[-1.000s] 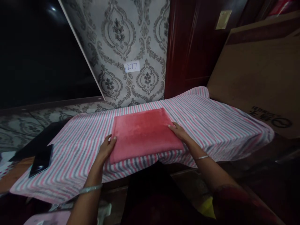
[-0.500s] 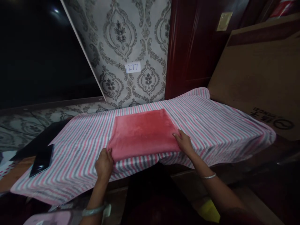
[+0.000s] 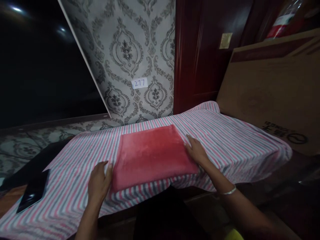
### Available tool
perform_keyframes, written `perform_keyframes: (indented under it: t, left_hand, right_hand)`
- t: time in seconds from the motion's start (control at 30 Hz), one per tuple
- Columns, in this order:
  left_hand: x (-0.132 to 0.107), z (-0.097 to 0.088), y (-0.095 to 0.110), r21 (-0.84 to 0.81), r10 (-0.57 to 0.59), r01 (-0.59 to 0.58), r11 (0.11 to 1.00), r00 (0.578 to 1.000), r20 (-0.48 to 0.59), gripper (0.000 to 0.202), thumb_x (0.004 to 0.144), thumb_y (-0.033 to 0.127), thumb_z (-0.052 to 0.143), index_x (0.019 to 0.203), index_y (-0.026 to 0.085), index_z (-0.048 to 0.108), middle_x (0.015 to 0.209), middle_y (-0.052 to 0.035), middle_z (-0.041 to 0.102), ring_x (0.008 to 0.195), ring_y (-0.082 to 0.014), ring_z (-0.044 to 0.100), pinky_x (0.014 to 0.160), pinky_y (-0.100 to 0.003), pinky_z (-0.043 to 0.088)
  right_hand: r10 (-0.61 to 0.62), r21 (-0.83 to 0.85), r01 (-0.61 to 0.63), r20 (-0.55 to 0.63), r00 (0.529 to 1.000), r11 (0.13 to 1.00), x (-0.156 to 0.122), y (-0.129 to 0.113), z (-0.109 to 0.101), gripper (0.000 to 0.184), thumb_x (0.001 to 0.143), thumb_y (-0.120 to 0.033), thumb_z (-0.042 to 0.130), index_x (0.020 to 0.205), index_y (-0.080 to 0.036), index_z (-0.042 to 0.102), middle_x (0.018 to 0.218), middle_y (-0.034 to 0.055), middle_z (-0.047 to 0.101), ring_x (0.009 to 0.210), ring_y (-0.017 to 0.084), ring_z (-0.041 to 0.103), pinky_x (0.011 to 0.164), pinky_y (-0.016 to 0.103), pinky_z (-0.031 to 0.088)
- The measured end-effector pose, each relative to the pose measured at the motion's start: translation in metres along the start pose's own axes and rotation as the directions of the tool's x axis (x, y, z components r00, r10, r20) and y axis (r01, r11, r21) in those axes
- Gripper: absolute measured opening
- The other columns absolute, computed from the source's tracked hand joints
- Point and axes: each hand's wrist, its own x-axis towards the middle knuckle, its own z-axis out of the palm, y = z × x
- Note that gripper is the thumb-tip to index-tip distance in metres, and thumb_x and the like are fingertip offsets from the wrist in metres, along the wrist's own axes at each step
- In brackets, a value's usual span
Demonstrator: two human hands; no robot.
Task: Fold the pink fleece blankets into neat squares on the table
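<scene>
A folded pink-red towel (image 3: 150,155) lies flat on a pink, grey and white striped cloth (image 3: 225,133) that covers a table. My left hand (image 3: 98,183) rests on the striped cloth with its fingers stretched against the towel's left edge. On the other side my right hand (image 3: 196,150) lies flat with fingers extended along the towel's right edge. Neither hand grips anything.
A black phone (image 3: 31,196) and a dark flat sheet (image 3: 30,165) lie at the left end of the cloth. Behind stand patterned wallpaper with a label reading 277 (image 3: 139,83), a dark red door (image 3: 200,60) and a large cardboard sheet (image 3: 270,90) at the right.
My left hand has let go of the towel's front left corner and now lies flat beside it. My right hand has slid slightly back along the right edge. The view tilted down a little.
</scene>
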Motion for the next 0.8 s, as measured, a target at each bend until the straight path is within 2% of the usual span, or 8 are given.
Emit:
perform_keyframes:
  t: [0.07, 0.13, 0.2, 0.3, 0.43, 0.57, 0.73, 0.8]
  left_hand:
    - [0.027, 0.011, 0.027, 0.013, 0.151, -0.151, 0.988, 0.988, 0.017, 0.054, 0.090, 0.047, 0.035, 0.124, 0.012, 0.059, 0.133, -0.0178, 0.061, 0.127, -0.0290, 0.055, 0.109, -0.046, 0.041]
    - [0.058, 0.028, 0.062, 0.037, 0.235, -0.246, 0.969, 0.954, 0.189, 0.055, 0.092, 0.038, 0.036, 0.133, 0.006, 0.052, 0.142, -0.0211, 0.053, 0.135, -0.0280, 0.048, 0.114, -0.045, 0.036]
    - [0.088, 0.047, 0.094, 0.107, 0.225, -0.275, 0.956, 0.914, 0.338, 0.055, 0.092, 0.035, 0.038, 0.139, 0.007, 0.048, 0.148, -0.0211, 0.047, 0.141, -0.0285, 0.040, 0.115, -0.047, 0.033]
    - [0.118, 0.070, 0.119, 0.241, 0.129, -0.250, 0.938, 0.895, 0.427, 0.055, 0.095, 0.039, 0.038, 0.143, 0.012, 0.046, 0.153, -0.0195, 0.041, 0.146, -0.0312, 0.030, 0.117, -0.057, 0.022]
    - [0.122, 0.096, 0.106, 0.322, 0.095, -0.270, 0.907, 0.878, 0.469, 0.057, 0.098, 0.043, 0.031, 0.145, 0.013, 0.043, 0.152, -0.0184, 0.043, 0.145, -0.0319, 0.033, 0.117, -0.062, 0.015]
    - [0.113, 0.114, 0.086, 0.316, 0.143, -0.303, 0.899, 0.886, 0.441, 0.058, 0.099, 0.043, 0.028, 0.147, 0.012, 0.041, 0.152, -0.0170, 0.043, 0.144, -0.0309, 0.033, 0.117, -0.060, 0.015]
    - [0.114, 0.118, 0.085, 0.314, 0.120, -0.275, 0.909, 0.893, 0.433, 0.056, 0.099, 0.042, 0.030, 0.145, 0.013, 0.043, 0.150, -0.0155, 0.046, 0.142, -0.0304, 0.036, 0.118, -0.057, 0.017]
    - [0.113, 0.116, 0.087, 0.313, 0.139, -0.274, 0.909, 0.909, 0.393, 0.053, 0.100, 0.039, 0.029, 0.142, 0.013, 0.047, 0.147, -0.0156, 0.050, 0.140, -0.0295, 0.040, 0.117, -0.056, 0.019]
  right_hand:
    - [-0.127, -0.038, 0.127, -0.004, 0.992, 0.991, 0.030, -0.026, 0.002, 0.058, 0.095, -0.038, 0.041, 0.147, -0.012, 0.042, 0.143, 0.0176, 0.052, 0.132, 0.030, 0.047, 0.109, 0.046, 0.036]
    - [-0.172, -0.070, 0.176, 0.058, 0.983, 0.982, 0.061, -0.060, 0.009, 0.059, 0.097, -0.039, 0.039, 0.149, -0.012, 0.039, 0.151, 0.0170, 0.044, 0.140, 0.029, 0.037, 0.113, 0.046, 0.030]
    - [-0.122, -0.119, 0.139, 0.141, 0.983, 0.983, 0.088, -0.089, 0.019, 0.059, 0.099, -0.040, 0.036, 0.150, -0.013, 0.037, 0.155, 0.0160, 0.037, 0.145, 0.030, 0.029, 0.114, 0.048, 0.026]
    - [-0.030, -0.206, 0.081, 0.237, 0.971, 0.975, 0.110, -0.106, 0.037, 0.056, 0.101, -0.043, 0.033, 0.149, -0.016, 0.039, 0.156, 0.0143, 0.036, 0.146, 0.031, 0.024, 0.114, 0.052, 0.022]
    - [0.010, -0.259, 0.065, 0.279, 0.960, 0.964, 0.109, -0.077, 0.063, 0.052, 0.101, -0.047, 0.033, 0.142, -0.019, 0.049, 0.148, 0.0126, 0.048, 0.142, 0.031, 0.031, 0.112, 0.054, 0.021]
    - [0.017, -0.232, 0.041, 0.245, 0.969, 0.972, 0.100, -0.046, 0.080, 0.052, 0.101, -0.048, 0.032, 0.142, -0.021, 0.048, 0.149, 0.0123, 0.047, 0.139, 0.030, 0.033, 0.108, 0.054, 0.030]
    - [0.019, -0.202, 0.033, 0.252, 0.968, 0.979, 0.103, -0.041, 0.086, 0.051, 0.101, -0.048, 0.031, 0.141, -0.021, 0.050, 0.146, 0.0105, 0.049, 0.139, 0.028, 0.032, 0.108, 0.051, 0.032]
    - [0.050, -0.189, -0.001, 0.257, 0.965, 0.982, 0.104, -0.041, 0.086, 0.051, 0.102, -0.047, 0.030, 0.142, -0.022, 0.049, 0.148, 0.0095, 0.048, 0.141, 0.028, 0.031, 0.109, 0.050, 0.031]
